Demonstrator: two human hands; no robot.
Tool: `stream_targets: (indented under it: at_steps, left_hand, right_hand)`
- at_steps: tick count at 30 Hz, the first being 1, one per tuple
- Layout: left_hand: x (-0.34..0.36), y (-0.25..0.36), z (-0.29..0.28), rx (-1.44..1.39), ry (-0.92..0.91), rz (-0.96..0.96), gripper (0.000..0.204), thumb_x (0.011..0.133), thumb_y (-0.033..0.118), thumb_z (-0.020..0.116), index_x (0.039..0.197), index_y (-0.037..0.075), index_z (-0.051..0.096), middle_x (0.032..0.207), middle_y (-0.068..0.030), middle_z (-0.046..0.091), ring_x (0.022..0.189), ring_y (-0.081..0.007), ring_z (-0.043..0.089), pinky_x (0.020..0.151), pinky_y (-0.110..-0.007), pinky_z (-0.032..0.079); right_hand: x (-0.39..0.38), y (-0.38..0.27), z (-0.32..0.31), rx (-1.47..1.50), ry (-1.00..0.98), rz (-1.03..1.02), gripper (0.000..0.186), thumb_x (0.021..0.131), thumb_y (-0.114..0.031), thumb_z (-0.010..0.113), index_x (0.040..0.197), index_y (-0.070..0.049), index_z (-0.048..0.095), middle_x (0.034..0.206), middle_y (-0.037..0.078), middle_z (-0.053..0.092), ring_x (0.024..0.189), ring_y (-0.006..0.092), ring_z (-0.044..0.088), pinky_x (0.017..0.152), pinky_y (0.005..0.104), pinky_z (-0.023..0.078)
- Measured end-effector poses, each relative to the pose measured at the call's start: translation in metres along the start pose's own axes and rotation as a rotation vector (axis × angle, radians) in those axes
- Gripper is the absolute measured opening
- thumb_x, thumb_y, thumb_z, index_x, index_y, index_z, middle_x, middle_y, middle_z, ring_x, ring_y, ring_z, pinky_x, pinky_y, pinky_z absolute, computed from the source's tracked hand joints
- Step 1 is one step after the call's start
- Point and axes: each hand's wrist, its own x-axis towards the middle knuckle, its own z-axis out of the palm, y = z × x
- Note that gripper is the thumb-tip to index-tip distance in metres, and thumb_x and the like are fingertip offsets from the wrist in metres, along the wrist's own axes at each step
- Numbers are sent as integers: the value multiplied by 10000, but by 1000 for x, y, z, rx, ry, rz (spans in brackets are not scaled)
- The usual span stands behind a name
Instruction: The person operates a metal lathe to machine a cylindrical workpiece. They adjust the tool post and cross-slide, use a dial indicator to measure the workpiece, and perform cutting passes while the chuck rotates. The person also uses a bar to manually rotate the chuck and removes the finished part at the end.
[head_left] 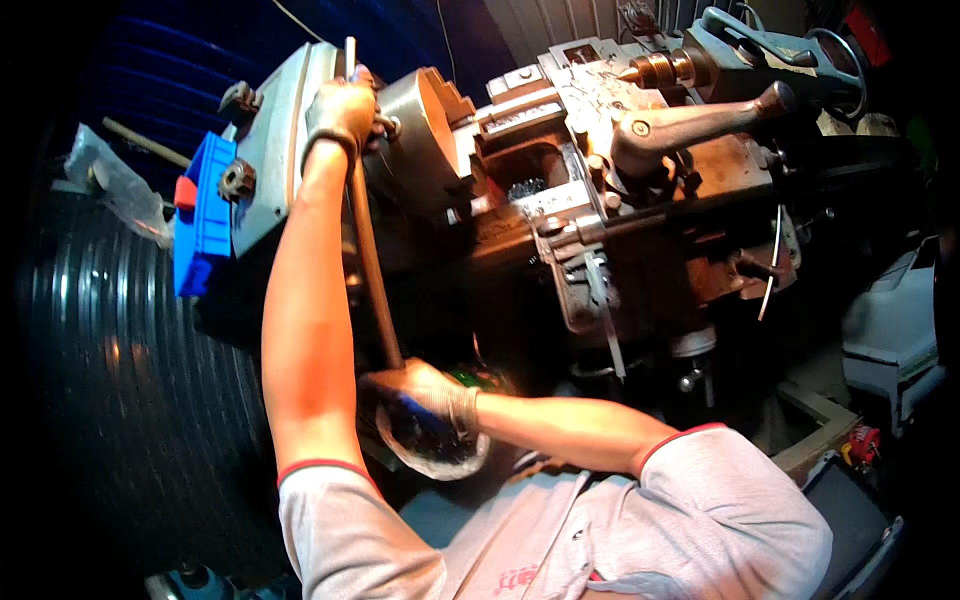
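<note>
At the far left of the lathe, my left hand (345, 108), in a work glove, is closed round the top of a chuck key (392, 127) at the side of the round metal chuck (412, 125). A short light rod end (350, 55) sticks up above this hand. From below it a long brownish pipe (372, 265) runs down, slightly tilted, toward me. My gloved right hand (425, 388) grips the pipe's lower end near my body. The join between pipe and key is hidden by my left hand.
Right of the chuck lie the carriage with a big lever handle (700, 130) and the tailstock (750, 65). A blue plastic bin (207, 215) hangs by the headstock (275, 130). Corrugated dark metal (130, 370) stands at left, a white container (890, 330) at right.
</note>
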Motion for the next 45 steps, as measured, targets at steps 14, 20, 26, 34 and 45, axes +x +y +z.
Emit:
stream_targets:
  at_steps: [14, 20, 26, 34, 45]
  left_hand:
    - [-10, 11, -5, 644, 499, 1223, 291, 878, 284, 639, 1141, 164, 600, 1139, -168, 602, 1100, -288, 589, 762, -408, 564]
    - [-52, 30, -84, 1248, -444, 1363, 555, 622, 82, 773, 1113, 304, 639, 1362, -58, 496, 1370, -322, 338, 1154, -499, 244]
    - [-26, 33, -55, 1230, -371, 1642, 250, 674, 340, 750, 777, 115, 719, 1183, -133, 580, 1300, -301, 426, 1170, -486, 197]
    - [-3, -2, -61, 1139, -289, 1646, 166, 636, 208, 742, 765, 106, 719, 941, -124, 644, 1030, -290, 601, 1097, -446, 360]
    - [-79, -114, -61, -39, 35, 584, 707, 843, 213, 698, 1443, 148, 330, 1358, -145, 438, 1231, -255, 474, 1009, -390, 414]
  right_hand:
    - [4, -64, -39, 411, -17, 745, 444, 896, -421, 605, 859, 18, 654, 767, 80, 655, 695, 128, 620, 626, 269, 510]
    - [7, -56, -53, 226, -197, 709, 497, 870, -454, 605, 979, 29, 647, 881, 122, 669, 781, 194, 647, 713, 329, 523]
    - [17, -49, -41, 819, -5, 638, 442, 863, -412, 662, 965, 14, 611, 901, 99, 657, 780, 153, 646, 731, 274, 529]
    - [49, -178, -167, -1178, -116, 114, 410, 851, -422, 637, 1044, -61, 666, 1037, 157, 676, 946, 267, 667, 826, 386, 526]
    - [146, -113, -363, -1661, -268, 579, 402, 772, -229, 619, 1118, -24, 601, 1003, 237, 660, 947, 359, 651, 803, 432, 514]
